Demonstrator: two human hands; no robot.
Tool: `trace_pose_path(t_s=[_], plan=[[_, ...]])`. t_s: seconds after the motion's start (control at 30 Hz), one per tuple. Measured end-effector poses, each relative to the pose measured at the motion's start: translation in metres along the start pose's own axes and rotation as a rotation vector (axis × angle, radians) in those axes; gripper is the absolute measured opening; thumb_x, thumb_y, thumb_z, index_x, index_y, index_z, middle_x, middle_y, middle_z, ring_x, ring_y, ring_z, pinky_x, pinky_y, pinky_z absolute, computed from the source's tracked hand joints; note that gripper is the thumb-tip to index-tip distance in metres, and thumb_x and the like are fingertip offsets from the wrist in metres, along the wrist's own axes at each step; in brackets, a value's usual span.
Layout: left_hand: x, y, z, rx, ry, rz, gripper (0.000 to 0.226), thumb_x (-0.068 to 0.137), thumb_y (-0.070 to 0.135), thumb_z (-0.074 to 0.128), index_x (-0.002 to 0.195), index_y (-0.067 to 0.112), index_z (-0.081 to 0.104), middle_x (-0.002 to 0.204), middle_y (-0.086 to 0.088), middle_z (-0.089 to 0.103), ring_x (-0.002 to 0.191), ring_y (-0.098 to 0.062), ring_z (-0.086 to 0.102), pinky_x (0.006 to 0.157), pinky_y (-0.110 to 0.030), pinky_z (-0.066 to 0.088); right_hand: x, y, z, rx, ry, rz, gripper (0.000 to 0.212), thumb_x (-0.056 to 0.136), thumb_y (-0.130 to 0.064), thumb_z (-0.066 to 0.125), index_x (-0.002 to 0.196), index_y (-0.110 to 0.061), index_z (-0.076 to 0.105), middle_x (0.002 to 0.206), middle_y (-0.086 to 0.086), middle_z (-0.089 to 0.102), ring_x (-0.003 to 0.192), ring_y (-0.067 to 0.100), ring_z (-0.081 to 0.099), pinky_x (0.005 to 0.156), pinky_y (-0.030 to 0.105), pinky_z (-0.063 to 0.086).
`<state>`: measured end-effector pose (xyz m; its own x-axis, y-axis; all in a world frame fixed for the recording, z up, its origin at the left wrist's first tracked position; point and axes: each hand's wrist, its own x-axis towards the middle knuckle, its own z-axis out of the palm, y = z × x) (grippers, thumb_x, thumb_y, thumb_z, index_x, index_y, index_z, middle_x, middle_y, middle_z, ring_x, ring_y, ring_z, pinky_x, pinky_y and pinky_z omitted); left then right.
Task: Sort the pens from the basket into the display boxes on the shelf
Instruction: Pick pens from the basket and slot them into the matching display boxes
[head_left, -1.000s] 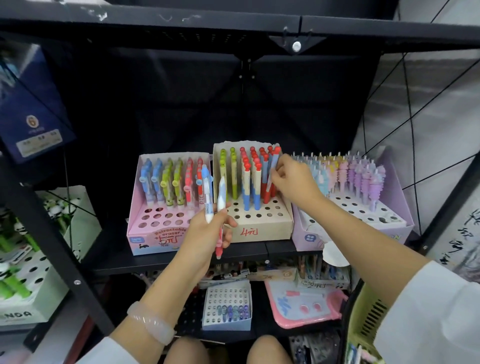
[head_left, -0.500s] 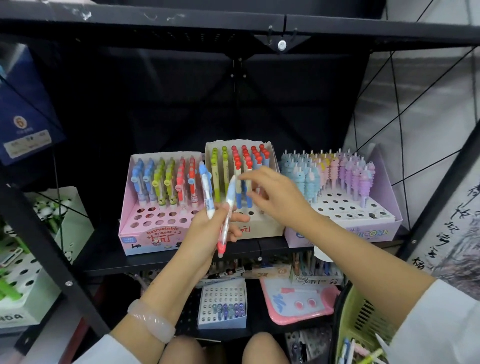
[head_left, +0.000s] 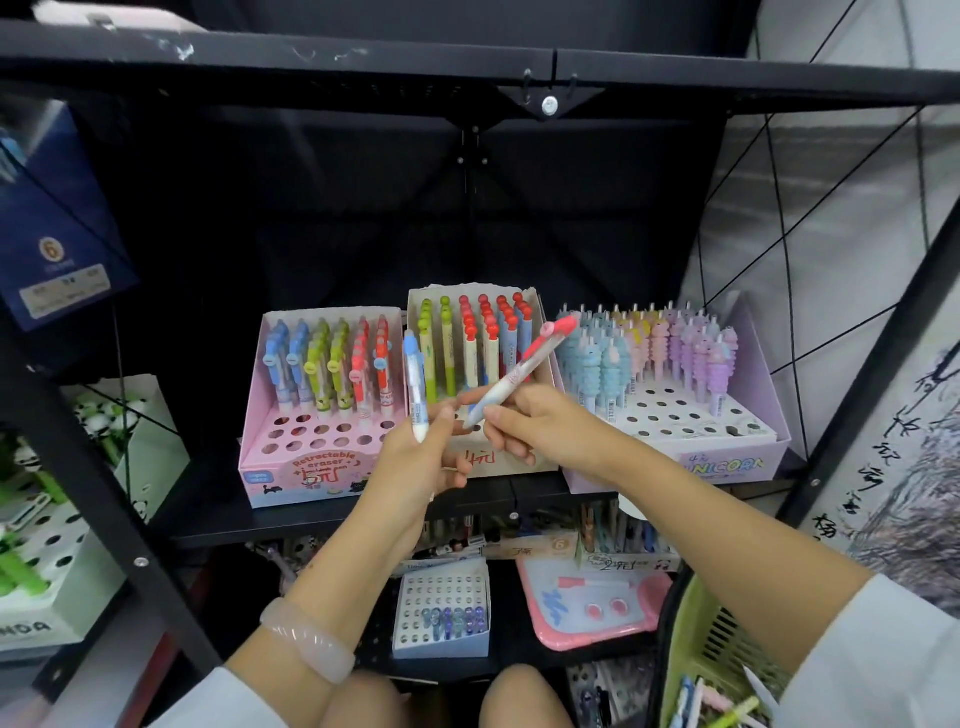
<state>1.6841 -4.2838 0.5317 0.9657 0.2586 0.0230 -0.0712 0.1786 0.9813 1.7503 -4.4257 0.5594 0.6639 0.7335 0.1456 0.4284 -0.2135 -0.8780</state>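
Now both hands sit in front of the middle box (head_left: 511, 462), each with one pen. Left hand (head_left: 415, 467) grips a blue pen (head_left: 415, 387) near its lower end, upright, thumb and fingers curled round the barrel — parked there, likely as a spare while the other is dealt with. Right hand (head_left: 540, 431) pinches a red pen (head_left: 519, 371) at its tip end, cap tilted up and right over the middle box; the slant suggests it is being turned to aim at a hole. Which box it belongs in — probably the pink box (head_left: 306, 467), whose red-capped row looks alike, though the caps are too small to match surely. Pink box has open front holes; so does the unicorn box (head_left: 727, 462). Basket (head_left: 691, 649) sits low right beside the right sleeve, more pens inside, so sorting is partway.
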Motion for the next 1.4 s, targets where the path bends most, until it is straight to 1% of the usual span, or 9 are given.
trace_pose_path(t_s=[0.13,0.2,0.3,0.4,0.5,0.77,0.97,1.17,1.4], plan=[[0.000,-0.004,-0.001,0.069,-0.037,0.007,0.021,0.097,0.023,0.046,0.101,0.012,0.064,0.073,-0.006,0.062,0.048,-0.007,0.048,0.044,-0.019,0.042,0.002,-0.001,0.005,0.031,-0.095,0.043,0.036,0.100,-0.017,0.040,0.123,0.009,0.048,0.060,0.000,0.043,0.047,0.006,0.032,0.047,0.013,0.034],[0.001,-0.005,-0.006,0.080,-0.002,0.024,0.018,0.096,0.019,0.048,0.088,0.011,0.062,0.064,-0.001,0.056,0.044,-0.005,0.045,0.041,-0.017,0.038,0.006,-0.001,0.009,0.040,-0.100,0.046,0.033,0.099,-0.018,0.042,0.127,-0.003,0.049,0.057,-0.008,0.045,0.047,0.004,0.033,0.045,0.013,0.032],[0.002,-0.003,-0.016,0.045,0.047,0.066,0.015,0.095,0.012,0.048,0.083,0.012,0.056,0.058,0.004,0.056,0.042,-0.004,0.044,0.038,-0.016,0.035,0.014,-0.005,0.011,0.148,0.062,0.014,0.027,0.096,-0.019,0.048,0.123,-0.020,0.050,0.063,-0.007,0.055,0.050,0.003,0.045,0.047,0.016,0.040],[0.000,-0.003,-0.027,-0.007,0.104,0.096,0.014,0.096,0.009,0.046,0.084,0.012,0.053,0.061,0.005,0.062,0.040,-0.003,0.044,0.037,-0.016,0.035,0.025,-0.014,0.012,0.331,0.321,-0.030,0.015,0.095,-0.022,0.048,0.099,-0.013,0.059,0.072,-0.001,0.063,0.056,0.005,0.056,0.053,0.018,0.048],[-0.002,-0.001,-0.036,-0.004,0.119,0.100,0.015,0.096,0.011,0.045,0.084,0.013,0.053,0.062,0.004,0.065,0.040,-0.003,0.043,0.037,-0.016,0.035,0.036,-0.022,0.016,0.229,0.471,-0.081,0.020,0.096,-0.021,0.049,0.084,-0.012,0.063,0.068,-0.004,0.061,0.059,0.002,0.057,0.059,0.017,0.051],[-0.009,0.006,-0.075,0.025,0.242,0.106,0.010,0.096,0.015,0.049,0.086,0.015,0.050,0.065,-0.004,0.053,0.036,-0.004,0.038,0.034,-0.015,0.028,0.081,-0.046,0.043,0.014,0.617,-0.178,0.020,0.094,-0.020,0.052,0.093,-0.004,0.063,0.074,0.004,0.065,0.062,0.005,0.061,0.062,0.018,0.053],[-0.010,0.006,-0.100,0.001,0.319,0.106,0.014,0.094,0.014,0.050,0.080,0.015,0.047,0.064,-0.003,0.045,0.043,-0.008,0.031,0.035,-0.016,0.024,0.101,-0.043,0.065,-0.346,0.566,-0.185,0.023,0.093,-0.024,0.054,0.094,-0.004,0.065,0.073,0.001,0.062,0.070,0.016,0.063,0.075,0.034,0.055],[-0.010,0.005,-0.109,-0.115,0.323,0.065,0.016,0.095,0.016,0.042,0.080,0.015,0.049,0.063,-0.003,0.049,0.039,-0.009,0.032,0.034,-0.016,0.023,0.107,-0.046,0.055,-0.448,0.626,-0.183,0.025,0.093,-0.026,0.055,0.090,-0.003,0.065,0.075,0.010,0.068,0.071,0.021,0.066,0.073,0.040,0.054],[-0.009,0.004,-0.101,-0.070,0.272,0.095,0.018,0.097,0.021,0.044,0.092,0.019,0.061,0.061,0.004,0.052,0.041,-0.007,0.039,0.037,-0.018,0.028,0.104,-0.029,0.064,-0.626,0.406,0.000,0.032,0.094,-0.028,0.053,0.092,0.003,0.062,0.079,0.017,0.068,0.075,0.027,0.066,0.076,0.040,0.053]])
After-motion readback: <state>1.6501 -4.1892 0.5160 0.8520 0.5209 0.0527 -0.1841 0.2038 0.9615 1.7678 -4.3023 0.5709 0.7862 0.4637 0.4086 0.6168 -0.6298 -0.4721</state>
